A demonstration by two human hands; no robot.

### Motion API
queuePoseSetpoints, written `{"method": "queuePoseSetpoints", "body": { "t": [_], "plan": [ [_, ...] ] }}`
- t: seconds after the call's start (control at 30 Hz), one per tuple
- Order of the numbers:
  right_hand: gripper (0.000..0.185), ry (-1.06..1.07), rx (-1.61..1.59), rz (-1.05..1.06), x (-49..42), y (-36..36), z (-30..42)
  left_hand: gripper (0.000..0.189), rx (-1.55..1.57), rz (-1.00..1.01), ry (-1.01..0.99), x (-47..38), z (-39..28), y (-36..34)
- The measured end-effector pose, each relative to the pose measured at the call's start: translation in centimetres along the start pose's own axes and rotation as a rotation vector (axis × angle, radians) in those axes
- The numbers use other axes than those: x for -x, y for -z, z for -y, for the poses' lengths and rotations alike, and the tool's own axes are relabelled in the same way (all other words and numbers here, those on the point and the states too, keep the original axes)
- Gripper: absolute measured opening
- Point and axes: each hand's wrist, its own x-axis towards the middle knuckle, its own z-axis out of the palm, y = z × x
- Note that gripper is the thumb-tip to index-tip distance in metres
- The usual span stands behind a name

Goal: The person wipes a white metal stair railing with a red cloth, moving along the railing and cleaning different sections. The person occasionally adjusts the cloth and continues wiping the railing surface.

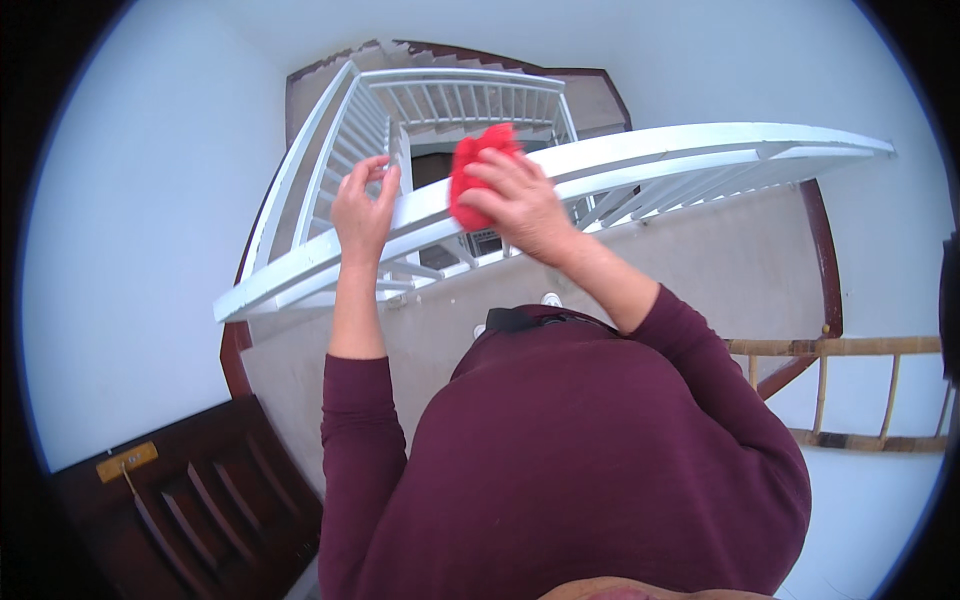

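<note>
A white stair railing point(645, 146) crosses in front of me at about waist height. My right hand point(517, 199) holds a crumpled red cloth point(469, 172) against its top rail; the hand is slightly blurred. To the left, my left hand point(365, 210) is raised over the same railing, fingers curled apart with nothing between them. Whether it touches the rail I cannot tell.
Beyond the railing, a stairwell with a second white balustrade point(465, 79) drops away. A dark wooden door point(217, 495) stands at lower left, and a bamboo ladder point(862, 346) is at the right by the wall. White walls flank the landing floor point(720, 262).
</note>
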Motion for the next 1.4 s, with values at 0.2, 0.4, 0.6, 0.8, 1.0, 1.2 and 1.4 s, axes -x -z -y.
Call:
{"method": "queuePoseSetpoints", "body": {
  "t": [0.2, 0.4, 0.6, 0.8, 1.0, 1.2, 1.4],
  "plan": [
    [0.038, -0.189, 0.124, -0.103, 6.7, 6.3, -6.1, 0.021, 0.063, -0.071, 0.045, 0.1, -0.2, -0.2],
    [0.039, -0.662, -0.240, -0.271, 13.6, 5.5, -7.9, 0.018, -0.026, -0.095, 0.057, 0.1, -0.7, -0.2],
    [0.043, -0.407, 0.051, 0.184, 13.1, -2.6, -8.4, 0.016, -0.071, -0.069, 0.099, -0.1, -0.8, -0.1],
    [0.040, -0.137, -0.190, 0.383, 9.6, -7.2, -3.6, 0.013, -0.056, -0.101, 0.077, -0.1, -0.8, -0.3],
    [0.030, -0.148, -0.233, 0.549, 5.6, -10.9, -0.5, 0.012, -0.116, -0.093, 0.061, 0.0, -0.7, -0.2],
    [0.028, -0.166, -0.094, 0.507, 8.6, -7.6, -4.1, 0.021, -0.131, 0.023, 0.175, -0.1, -0.4, 0.4],
    [0.028, -0.332, 0.289, 0.207, 16.4, 0.1, -13.9, 0.018, -0.106, 0.016, 0.094, -0.1, 0.0, 0.3]
  ]
}}
